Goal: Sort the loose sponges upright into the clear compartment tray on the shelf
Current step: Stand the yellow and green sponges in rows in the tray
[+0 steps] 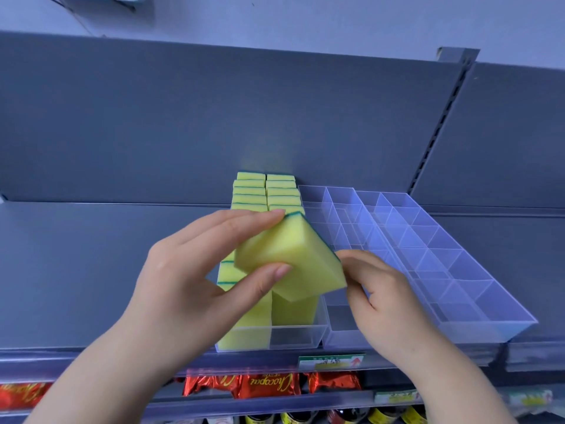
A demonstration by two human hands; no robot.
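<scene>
Above the near end of the tray (293, 338) a yellow sponge (287, 255) with a green scouring face is held in the air, tilted on a corner and not yet upright. It seems to be at the placing step: two columns of standing sponges (266, 191) fill the tray from the back, and the gap left appears to be the front compartment of the right column, just below the held one. The next move, I judge, calls for turning the sponge until it stands like its neighbours, then lowering it straight into that gap without knocking the ones behind. The left hand (195, 270) grips it from the left, fingers laid along the top edge and thumb pressed on the broad yellow face. The right hand (385, 295) comes from the right with fingers curled against the green side and lower corner, steadying it. Both forearms reach up over the front of the shelf (91, 255); empty trays (458, 270) lie alongside to the right.
</scene>
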